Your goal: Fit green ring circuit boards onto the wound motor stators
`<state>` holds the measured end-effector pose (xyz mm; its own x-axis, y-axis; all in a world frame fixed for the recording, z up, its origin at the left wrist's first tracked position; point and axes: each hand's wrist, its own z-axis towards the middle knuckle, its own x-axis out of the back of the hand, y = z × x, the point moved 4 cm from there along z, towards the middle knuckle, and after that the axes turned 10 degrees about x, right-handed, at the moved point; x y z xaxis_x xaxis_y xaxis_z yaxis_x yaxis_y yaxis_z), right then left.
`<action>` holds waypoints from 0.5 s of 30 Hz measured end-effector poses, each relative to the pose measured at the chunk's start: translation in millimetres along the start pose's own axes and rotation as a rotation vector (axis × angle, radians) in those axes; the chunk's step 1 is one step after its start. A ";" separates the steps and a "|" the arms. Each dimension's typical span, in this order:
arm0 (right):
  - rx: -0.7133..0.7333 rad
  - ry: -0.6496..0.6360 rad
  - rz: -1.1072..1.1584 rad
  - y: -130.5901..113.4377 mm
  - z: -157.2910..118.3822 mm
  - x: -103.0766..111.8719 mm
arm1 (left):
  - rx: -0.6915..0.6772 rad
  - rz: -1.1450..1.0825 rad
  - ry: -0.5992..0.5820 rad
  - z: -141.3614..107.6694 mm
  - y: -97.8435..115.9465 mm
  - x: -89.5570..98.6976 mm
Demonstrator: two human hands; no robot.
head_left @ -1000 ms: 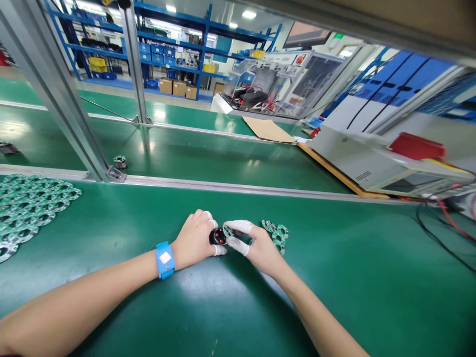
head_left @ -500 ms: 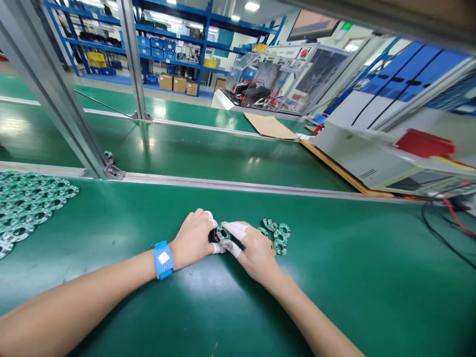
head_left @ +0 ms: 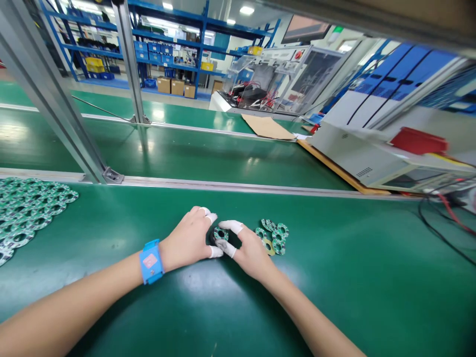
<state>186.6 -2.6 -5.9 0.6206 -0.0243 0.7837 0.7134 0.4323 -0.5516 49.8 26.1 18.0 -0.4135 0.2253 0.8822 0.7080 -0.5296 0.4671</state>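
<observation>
A small ring-shaped green circuit board (head_left: 220, 234) sits at a dark round part (head_left: 212, 237), between my hands just above the green bench. My right hand (head_left: 253, 250) pinches the board's edges between thumb and forefinger, both in white finger cots. To the left, my left hand (head_left: 188, 237) curves around the dark part with thumb and fingers spread apart; contact with it is hard to make out. A blue wrist strap (head_left: 151, 262) circles the left wrist. Beside my right hand lie several loose ring boards (head_left: 279, 238) and a yellowish ring (head_left: 268, 246).
Rows of many ring boards (head_left: 33, 213) cover the bench's left side. A metal rail (head_left: 223, 186) runs along the back edge, with an upright post (head_left: 70, 109) at left. Beyond it is a green belt (head_left: 208, 156). Grey equipment (head_left: 357, 153) and cables (head_left: 439, 223) stand at right.
My left hand has loosened and drawn slightly left, its fingers spreading. The board between my hands shows more fully. A small item on the belt behind the post has gone from sight.
</observation>
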 end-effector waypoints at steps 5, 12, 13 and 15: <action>-0.004 -0.080 0.244 7.3 -1.5 2.0 | -0.150 0.156 -0.058 -13.3 17.2 -8.1; -0.014 -0.049 0.333 11.3 -5.6 0.8 | -0.325 0.351 0.015 -15.7 20.6 -20.3; -0.016 -0.032 0.315 10.6 -6.8 -0.4 | -0.346 0.364 0.011 -15.6 20.9 -19.4; -0.018 -0.003 0.274 8.7 -9.0 -2.5 | -0.374 0.395 -0.003 -15.6 21.2 -18.1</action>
<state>194.2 -6.9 -15.2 0.7902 0.0941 0.6056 0.5249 0.4061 -0.7480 63.4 -1.9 10.9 -0.1547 -0.0477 0.9868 0.5570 -0.8292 0.0472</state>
